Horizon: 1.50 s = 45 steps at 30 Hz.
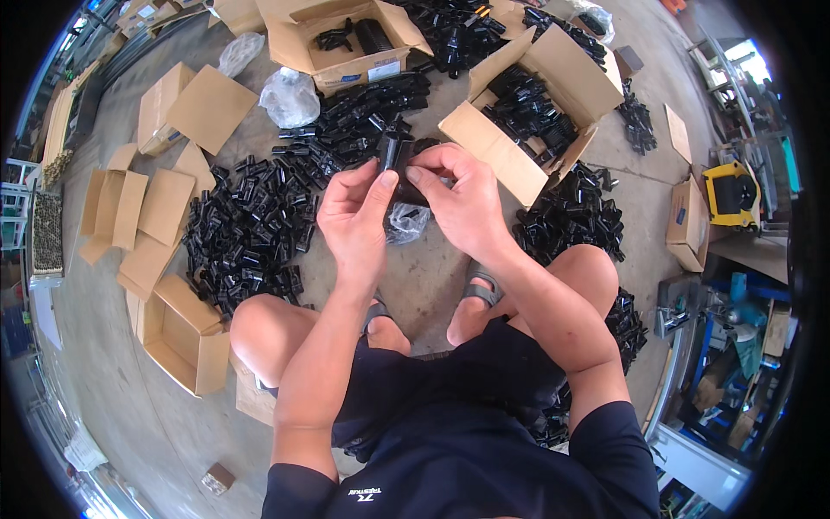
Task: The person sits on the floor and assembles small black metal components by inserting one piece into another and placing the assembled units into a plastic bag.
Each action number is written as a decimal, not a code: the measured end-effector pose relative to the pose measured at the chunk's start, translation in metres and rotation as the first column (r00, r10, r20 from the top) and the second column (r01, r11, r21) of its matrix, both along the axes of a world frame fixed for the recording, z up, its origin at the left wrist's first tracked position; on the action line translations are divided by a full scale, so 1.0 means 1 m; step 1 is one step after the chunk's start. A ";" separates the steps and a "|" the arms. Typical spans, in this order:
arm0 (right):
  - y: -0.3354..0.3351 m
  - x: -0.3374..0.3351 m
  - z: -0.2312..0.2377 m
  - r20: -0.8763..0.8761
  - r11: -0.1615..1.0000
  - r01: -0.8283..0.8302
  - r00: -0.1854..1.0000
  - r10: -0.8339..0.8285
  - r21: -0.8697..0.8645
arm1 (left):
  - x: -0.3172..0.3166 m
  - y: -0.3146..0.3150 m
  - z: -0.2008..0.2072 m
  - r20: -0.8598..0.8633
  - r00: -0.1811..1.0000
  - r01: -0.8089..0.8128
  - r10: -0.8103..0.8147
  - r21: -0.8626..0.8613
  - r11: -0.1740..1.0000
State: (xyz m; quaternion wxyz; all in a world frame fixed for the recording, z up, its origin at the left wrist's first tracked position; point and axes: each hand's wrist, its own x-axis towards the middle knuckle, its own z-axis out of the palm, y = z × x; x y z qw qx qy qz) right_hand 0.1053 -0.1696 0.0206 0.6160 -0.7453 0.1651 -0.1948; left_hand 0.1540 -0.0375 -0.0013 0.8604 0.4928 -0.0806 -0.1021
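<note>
A black plastic fitting (396, 154), short and tubular, sits between both hands, raised above the concrete floor (415, 277) in front of the person's bare knees. The left hand (354, 216) has its fingers (379, 186) curled up against the near side of the piece, thumb and forefinger pinching it. The right hand (462, 203) wraps over the other side, its fingers (432, 160) closed on the same part and touching those of the left; much of the fitting is hidden behind them.

Just beneath the hands lies a crumpled clear plastic bag (405, 223). To the left spreads a wide heap of black fittings (255, 229), which runs on toward the top into another pile (363, 112). To the right, an open cardboard box (540, 95) holds more of the same black parts, and a further scatter (575, 221) lies beside the right knee. A second open box (341, 39) stands at the top, and an empty one (186, 333) rests by the left knee. Flattened cardboard sheets (138, 208) lie well to the left, and a tied plastic bag (290, 95) sits near them. A yellow machine (731, 195) stands far to the right.
</note>
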 end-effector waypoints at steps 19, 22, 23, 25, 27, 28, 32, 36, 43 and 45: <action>0.000 -0.002 0.012 -0.037 0.975 -0.059 0.998 0.052 -0.215 | 0.000 0.003 -0.001 -0.007 1.000 -0.016 0.016 0.059 0.998; -0.002 0.002 0.011 -0.107 0.997 -0.057 0.993 0.051 -0.054 | 0.003 0.002 0.003 -0.009 1.000 -0.017 0.017 0.043 0.999; -0.002 0.002 0.013 -0.148 0.999 -0.046 0.988 0.047 0.008 | 0.004 0.001 0.003 -0.018 1.000 -0.022 0.022 0.043 0.999; 0.001 -0.002 0.022 -0.234 0.991 -0.016 0.971 0.046 0.132 | 0.000 0.001 0.000 -0.041 0.999 -0.029 0.031 0.045 0.999; 0.000 -0.002 0.018 -0.206 0.997 -0.020 0.978 0.036 0.080 | 0.000 0.000 -0.001 -0.042 0.999 -0.024 0.026 0.042 0.999; 0.001 -0.003 0.015 -0.195 0.998 -0.023 0.980 0.033 0.055 | 0.000 0.001 -0.002 -0.040 0.999 -0.028 0.030 0.031 0.999; 0.002 -0.004 0.014 -0.093 0.999 -0.046 0.995 0.043 -0.029 | 0.001 0.000 -0.001 -0.033 0.999 -0.027 0.028 0.029 0.999; 0.000 -0.002 0.005 -0.041 0.963 -0.023 0.999 0.012 -0.268 | 0.001 0.001 -0.002 -0.042 0.999 -0.015 0.016 0.042 0.999; -0.004 -0.003 0.011 -0.091 0.991 -0.077 0.994 0.067 -0.108 | 0.001 0.002 0.001 -0.030 0.999 -0.016 0.017 0.036 0.999; -0.003 -0.002 0.011 -0.113 0.998 -0.060 0.992 0.060 0.002 | 0.001 0.003 0.000 -0.030 0.999 -0.017 0.018 0.032 0.999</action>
